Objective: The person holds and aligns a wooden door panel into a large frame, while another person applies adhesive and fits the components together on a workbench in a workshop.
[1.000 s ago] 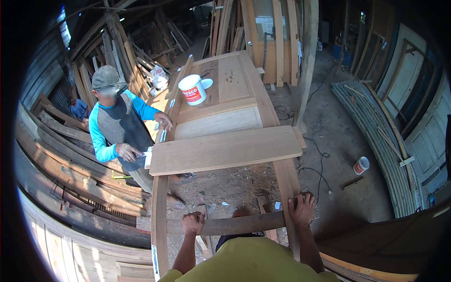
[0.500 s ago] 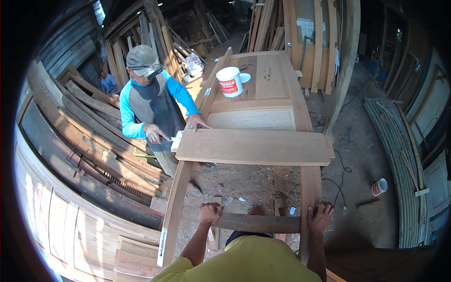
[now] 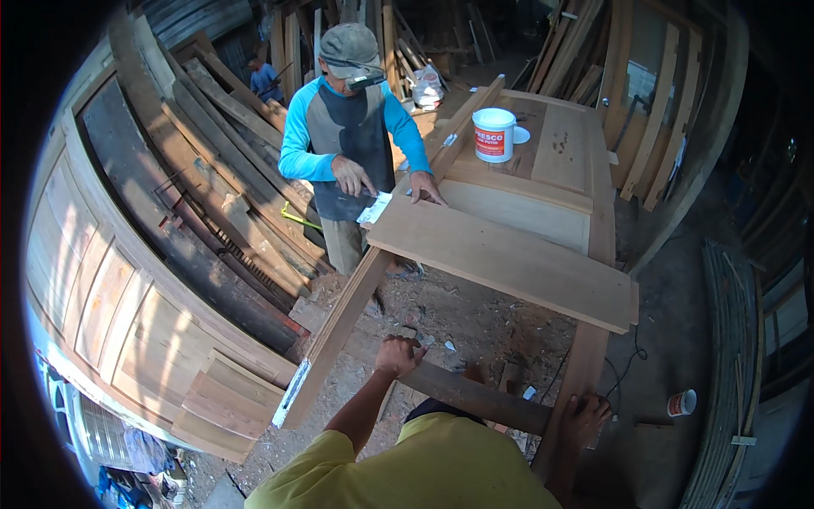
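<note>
My left hand (image 3: 398, 355) is closed around the left end of a dark, narrow wooden crosspiece (image 3: 475, 395) that runs in front of my body. Over on the right, my right hand (image 3: 583, 421) grips the long side rail (image 3: 585, 360) of an unfinished wooden door, fingers curled over its outer edge. Across the door frame lies a loose flat board (image 3: 500, 254). At its left end a co-worker (image 3: 352, 127) in blue sleeves and a cap steadies it with one hand and holds the other by a white patch (image 3: 375, 209). The left side rail (image 3: 335, 339) has a white-smeared end.
A white tub with a red label (image 3: 494, 136) stands on the door's far panel, its lid (image 3: 521, 135) beside it. Stacked timber (image 3: 212, 195) and finished doors (image 3: 127, 331) line the left. A small tub (image 3: 681, 403) and a black cable (image 3: 629, 373) lie on the right floor.
My view has swung left and tilted, so the scene sits further right. The co-worker's tool hand has shifted at the board's end. My hands keep their holds.
</note>
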A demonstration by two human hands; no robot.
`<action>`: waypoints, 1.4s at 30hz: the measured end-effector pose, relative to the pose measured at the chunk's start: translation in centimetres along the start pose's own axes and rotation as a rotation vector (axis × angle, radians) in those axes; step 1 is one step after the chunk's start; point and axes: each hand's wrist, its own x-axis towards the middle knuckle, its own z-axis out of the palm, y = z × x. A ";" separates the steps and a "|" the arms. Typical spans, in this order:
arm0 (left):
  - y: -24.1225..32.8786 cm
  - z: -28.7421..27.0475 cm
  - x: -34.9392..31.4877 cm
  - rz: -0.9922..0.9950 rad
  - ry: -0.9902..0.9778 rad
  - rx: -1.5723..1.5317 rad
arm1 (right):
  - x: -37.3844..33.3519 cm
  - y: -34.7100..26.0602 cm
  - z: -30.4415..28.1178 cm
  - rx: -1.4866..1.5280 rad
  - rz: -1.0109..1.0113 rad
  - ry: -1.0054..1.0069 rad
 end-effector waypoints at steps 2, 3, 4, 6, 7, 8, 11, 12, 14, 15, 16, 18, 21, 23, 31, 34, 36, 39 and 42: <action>-0.1 0.1 -0.1 -0.003 -0.002 -0.016 | 0.1 0.1 0.0 -0.010 -0.011 0.004; -0.2 0.3 -0.1 0.003 0.016 -0.016 | 0.0 0.1 0.0 -0.015 -0.014 0.005; -0.4 0.4 -0.1 0.010 0.032 -0.017 | 0.0 0.2 0.1 -0.016 -0.023 0.012; -0.1 0.2 0.0 0.017 0.042 -0.020 | 0.1 0.4 0.4 -0.019 -0.038 0.031; 0.1 0.1 -0.1 0.014 0.033 -0.022 | 0.1 0.5 0.3 -0.021 -0.033 0.028; 0.1 -0.1 -0.2 0.007 0.027 -0.023 | 0.0 0.4 0.3 -0.019 -0.032 0.024; -0.1 0.2 0.0 -0.010 0.007 -0.031 | 0.0 0.3 0.2 -0.019 -0.028 0.015; -0.2 0.3 0.0 -0.009 0.012 -0.034 | 0.0 0.3 0.2 -0.022 -0.026 0.011; -0.3 0.5 0.1 -0.005 0.021 -0.040 | 0.0 0.3 0.1 -0.024 -0.028 0.014; -0.4 0.6 0.1 -0.002 0.024 -0.035 | -0.1 0.2 0.1 -0.025 -0.027 0.016; -0.4 0.6 0.1 0.002 0.026 -0.030 | -0.1 0.2 0.1 -0.024 -0.025 0.011; -0.5 0.7 0.2 0.004 0.024 -0.026 | 0.1 0.3 0.2 -0.021 -0.021 0.007; -0.4 0.5 0.2 -0.005 0.006 -0.022 | 0.1 0.3 0.2 -0.046 -0.008 0.000; -0.2 0.4 0.2 -0.011 -0.008 -0.022 | 0.1 0.1 0.1 -0.044 -0.001 0.008; -0.4 0.4 0.1 0.001 0.001 0.000 | 0.2 -0.1 0.0 -0.014 -0.019 0.013; -0.3 0.1 -0.1 0.002 -0.002 -0.025 | 0.2 0.1 0.2 -0.015 -0.034 0.024; 0.0 0.0 0.1 0.004 -0.007 -0.037 | 0.2 0.4 0.3 -0.010 -0.035 0.033; -0.2 0.3 0.3 0.013 0.003 -0.033 | -0.1 0.4 -0.1 -0.040 -0.008 0.010; -0.4 0.7 0.7 0.027 0.029 -0.025 | 0.2 0.0 -0.3 0.000 0.026 0.008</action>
